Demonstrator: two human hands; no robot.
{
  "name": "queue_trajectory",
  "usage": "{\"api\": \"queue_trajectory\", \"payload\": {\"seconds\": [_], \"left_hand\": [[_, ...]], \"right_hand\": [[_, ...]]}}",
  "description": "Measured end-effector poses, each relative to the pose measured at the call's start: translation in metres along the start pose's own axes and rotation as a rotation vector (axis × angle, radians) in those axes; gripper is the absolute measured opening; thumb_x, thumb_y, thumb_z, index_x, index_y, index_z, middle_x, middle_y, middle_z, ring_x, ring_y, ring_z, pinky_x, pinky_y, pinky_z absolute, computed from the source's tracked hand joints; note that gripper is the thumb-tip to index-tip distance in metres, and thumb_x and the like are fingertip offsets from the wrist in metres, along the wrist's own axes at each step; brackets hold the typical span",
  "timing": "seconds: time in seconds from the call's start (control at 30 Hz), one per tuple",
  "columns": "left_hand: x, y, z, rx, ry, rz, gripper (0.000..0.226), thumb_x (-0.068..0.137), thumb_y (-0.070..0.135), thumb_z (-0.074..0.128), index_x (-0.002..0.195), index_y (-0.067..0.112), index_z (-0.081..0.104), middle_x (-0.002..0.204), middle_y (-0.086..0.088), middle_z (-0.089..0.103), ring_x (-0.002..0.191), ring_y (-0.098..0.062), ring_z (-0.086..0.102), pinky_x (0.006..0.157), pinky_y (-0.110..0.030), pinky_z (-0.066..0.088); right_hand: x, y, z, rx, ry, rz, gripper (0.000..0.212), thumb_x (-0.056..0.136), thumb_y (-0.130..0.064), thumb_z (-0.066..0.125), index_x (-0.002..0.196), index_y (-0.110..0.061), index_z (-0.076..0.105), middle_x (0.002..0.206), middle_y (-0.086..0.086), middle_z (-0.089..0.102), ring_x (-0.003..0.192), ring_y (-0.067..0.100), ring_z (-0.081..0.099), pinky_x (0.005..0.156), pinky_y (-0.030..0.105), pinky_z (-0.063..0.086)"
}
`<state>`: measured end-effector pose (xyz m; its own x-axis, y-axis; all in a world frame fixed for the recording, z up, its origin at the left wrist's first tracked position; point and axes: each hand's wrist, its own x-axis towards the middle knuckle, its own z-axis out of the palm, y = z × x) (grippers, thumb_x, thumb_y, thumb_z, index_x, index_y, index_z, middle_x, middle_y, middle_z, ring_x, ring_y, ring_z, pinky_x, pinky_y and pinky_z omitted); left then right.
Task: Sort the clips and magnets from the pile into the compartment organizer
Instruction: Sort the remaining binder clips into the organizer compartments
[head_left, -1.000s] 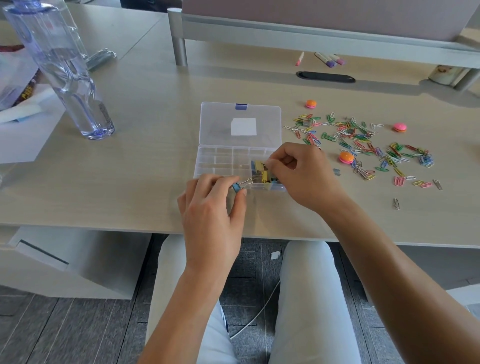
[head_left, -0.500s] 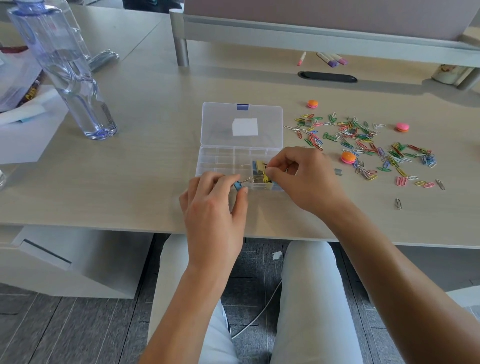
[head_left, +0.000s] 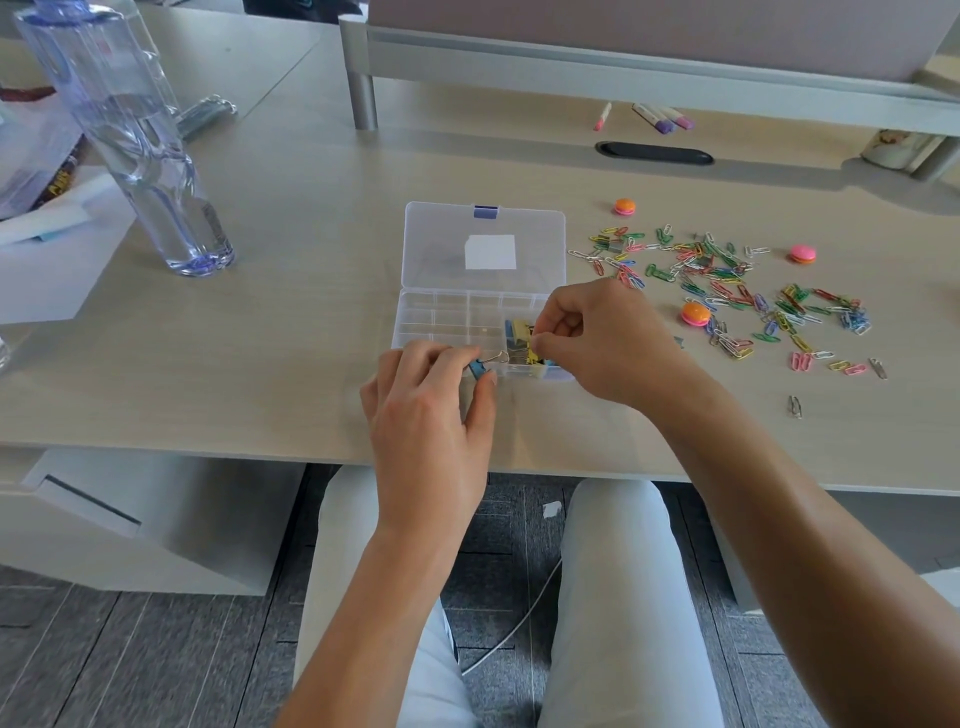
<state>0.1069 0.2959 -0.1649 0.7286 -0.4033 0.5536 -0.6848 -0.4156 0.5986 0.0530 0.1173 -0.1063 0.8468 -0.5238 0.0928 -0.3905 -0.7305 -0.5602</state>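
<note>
Light wood counter, clear water bottle standing far left. Open clear organizer at centre, lid flat behind; binder clips piled in its right compartments. Paper-clip pile spread to the right, three round magnets in and around it. Left hand grip pinched on blue binder clip at organizer's front edge. Right hand grip pinched closed over the clip compartment, contents hidden.

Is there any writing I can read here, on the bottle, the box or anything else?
No text is readable.
Bottle: small label near its base, too blurred.
Organizer lid: white sticker, looks blank.
Packet at far left: yellow print, too blurred.
</note>
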Motion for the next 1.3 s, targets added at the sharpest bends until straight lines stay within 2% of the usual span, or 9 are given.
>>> {"api": "queue_trajectory", "payload": {"seconds": [0.17, 0.33, 0.57, 0.67, 0.8, 0.9, 1.07, 1.3], "left_hand": [[0.003, -0.001, 0.002, 0.012, -0.042, 0.080, 0.013, 0.091, 0.024, 0.072, 0.104, 0.019, 0.074, 0.106, 0.007, 0.067, 0.109, -0.021, 0.058, 0.096, -0.042, 0.041], [0.003, -0.001, 0.007, -0.017, -0.109, 0.159, 0.014, 0.092, 0.024, 0.070, 0.105, 0.019, 0.073, 0.113, 0.009, 0.070, 0.115, -0.019, 0.060, 0.103, -0.045, 0.040], [0.003, -0.001, 0.008, -0.006, -0.119, 0.144, 0.015, 0.092, 0.026, 0.068, 0.106, 0.020, 0.072, 0.112, 0.009, 0.071, 0.114, -0.019, 0.061, 0.103, -0.047, 0.041], [0.003, 0.000, 0.007, 0.000, -0.121, 0.142, 0.016, 0.092, 0.026, 0.067, 0.106, 0.020, 0.073, 0.111, 0.008, 0.071, 0.114, -0.020, 0.061, 0.103, -0.046, 0.041], [0.003, 0.001, 0.006, -0.002, -0.122, 0.131, 0.016, 0.092, 0.026, 0.068, 0.106, 0.019, 0.073, 0.111, 0.008, 0.072, 0.114, -0.019, 0.061, 0.103, -0.045, 0.041], [0.003, 0.001, 0.006, -0.003, -0.120, 0.127, 0.016, 0.091, 0.024, 0.070, 0.106, 0.019, 0.073, 0.111, 0.008, 0.072, 0.113, -0.019, 0.061, 0.104, -0.046, 0.041], [0.003, 0.001, 0.007, -0.014, -0.113, 0.122, 0.016, 0.091, 0.024, 0.070, 0.106, 0.019, 0.073, 0.110, 0.008, 0.071, 0.111, -0.019, 0.062, 0.102, -0.047, 0.041], [0.004, -0.001, 0.006, -0.043, -0.089, 0.099, 0.017, 0.093, 0.023, 0.069, 0.108, 0.016, 0.073, 0.109, 0.005, 0.068, 0.106, -0.020, 0.060, 0.097, -0.043, 0.044]], "right_hand": [[0.006, -0.005, -0.005, -0.060, -0.060, -0.022, 0.007, 0.086, -0.013, 0.071, 0.082, -0.018, 0.075, 0.076, -0.005, 0.071, 0.073, 0.012, 0.066, 0.068, 0.027, 0.055], [0.006, -0.005, -0.005, -0.040, -0.036, -0.013, 0.006, 0.083, -0.012, 0.072, 0.080, -0.017, 0.074, 0.071, -0.007, 0.069, 0.070, 0.013, 0.066, 0.062, 0.025, 0.051], [0.006, -0.006, -0.004, -0.025, -0.033, 0.018, 0.008, 0.084, -0.010, 0.072, 0.080, -0.017, 0.076, 0.072, -0.006, 0.072, 0.071, 0.012, 0.069, 0.064, 0.025, 0.055], [0.007, -0.009, -0.005, -0.049, -0.056, 0.011, 0.009, 0.084, -0.008, 0.072, 0.082, -0.014, 0.077, 0.073, -0.005, 0.072, 0.070, 0.013, 0.067, 0.062, 0.025, 0.052], [0.006, -0.007, -0.006, -0.043, -0.053, -0.004, 0.008, 0.084, -0.010, 0.073, 0.081, -0.016, 0.078, 0.075, -0.006, 0.073, 0.073, 0.013, 0.070, 0.070, 0.031, 0.059], [0.002, -0.004, -0.007, -0.004, -0.045, -0.011, 0.010, 0.085, -0.013, 0.074, 0.081, -0.021, 0.077, 0.076, -0.008, 0.074, 0.076, 0.010, 0.070, 0.074, 0.029, 0.059], [-0.001, -0.002, -0.006, 0.028, -0.026, -0.012, 0.007, 0.089, -0.016, 0.072, 0.089, -0.019, 0.078, 0.080, -0.005, 0.074, 0.079, 0.011, 0.070, 0.073, 0.026, 0.057], [-0.001, 0.002, -0.007, 0.056, 0.037, 0.034, 0.009, 0.093, -0.018, 0.068, 0.091, -0.018, 0.077, 0.076, -0.004, 0.075, 0.073, 0.011, 0.068, 0.059, 0.018, 0.048]]}}
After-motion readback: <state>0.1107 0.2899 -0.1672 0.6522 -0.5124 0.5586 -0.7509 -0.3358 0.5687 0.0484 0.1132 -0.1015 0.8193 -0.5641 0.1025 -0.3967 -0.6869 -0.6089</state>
